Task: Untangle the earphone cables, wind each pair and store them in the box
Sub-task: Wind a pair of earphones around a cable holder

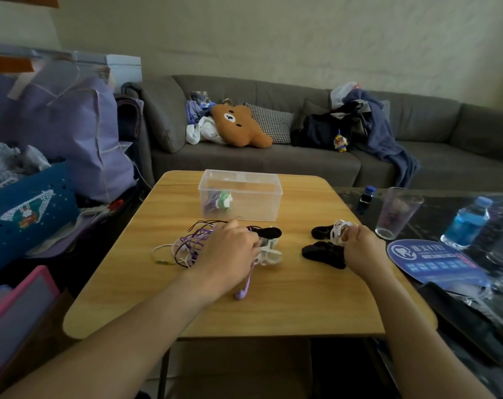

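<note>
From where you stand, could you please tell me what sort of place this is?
Most likely a home living room: a grey sofa with a bear cushion and clothes runs along the wall behind the small wooden table.

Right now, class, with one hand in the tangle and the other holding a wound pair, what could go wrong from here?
1. The left hand rests on the tangled cables; pulling hard may tighten the knots.
2. The purple earbud trails toward the table edge and could get dragged off.
3. The right hand pinches a wound white pair; carried loosely to the box, the coil may spring open.
</note>
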The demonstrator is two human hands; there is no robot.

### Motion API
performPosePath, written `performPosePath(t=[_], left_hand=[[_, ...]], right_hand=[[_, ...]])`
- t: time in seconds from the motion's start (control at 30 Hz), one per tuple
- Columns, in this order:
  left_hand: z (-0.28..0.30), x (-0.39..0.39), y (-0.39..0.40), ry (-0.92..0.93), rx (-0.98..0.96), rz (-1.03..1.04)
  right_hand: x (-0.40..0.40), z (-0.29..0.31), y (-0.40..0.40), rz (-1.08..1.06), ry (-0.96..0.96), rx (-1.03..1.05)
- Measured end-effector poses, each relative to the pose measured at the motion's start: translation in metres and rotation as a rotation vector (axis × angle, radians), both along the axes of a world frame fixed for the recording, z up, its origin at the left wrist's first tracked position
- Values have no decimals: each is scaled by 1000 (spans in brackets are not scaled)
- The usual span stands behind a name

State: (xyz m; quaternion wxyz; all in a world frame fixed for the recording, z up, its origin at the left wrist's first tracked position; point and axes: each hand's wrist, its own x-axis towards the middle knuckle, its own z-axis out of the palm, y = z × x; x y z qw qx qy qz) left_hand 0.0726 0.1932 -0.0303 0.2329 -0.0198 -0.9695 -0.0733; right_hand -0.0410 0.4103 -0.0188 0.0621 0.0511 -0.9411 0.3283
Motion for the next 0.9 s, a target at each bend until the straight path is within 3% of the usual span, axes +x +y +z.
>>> performPosePath(t=[0.13,0.3,0.4,0.43,0.57,0.67,0.8,0.9], left_hand=[[-3,-7,22,187,84,-98],[-11,-22,43,135,-112,-147],[-1,-36,45,223,-71,-123],[3,-42,42,174,-39,-98],[19,-70,20,-337,-146,22],[23,-78,9,-403,-15,18],[26,-84,1,-216,241,20],[33,-89,-4,-79,498,39]], right_hand=[[-4,-4,2,9,-140,6],[-6,-4,5,109,-171,42],[-12,-5,5,139,-172,-27],[-15,-6,6,138,-158,-39],[-27,-10,0,125,-118,-38],[-36,-7,-7,127,-186,-64],[-36,-3,-12,120,-394,-385],[-38,-4,-15,114,-435,-530]])
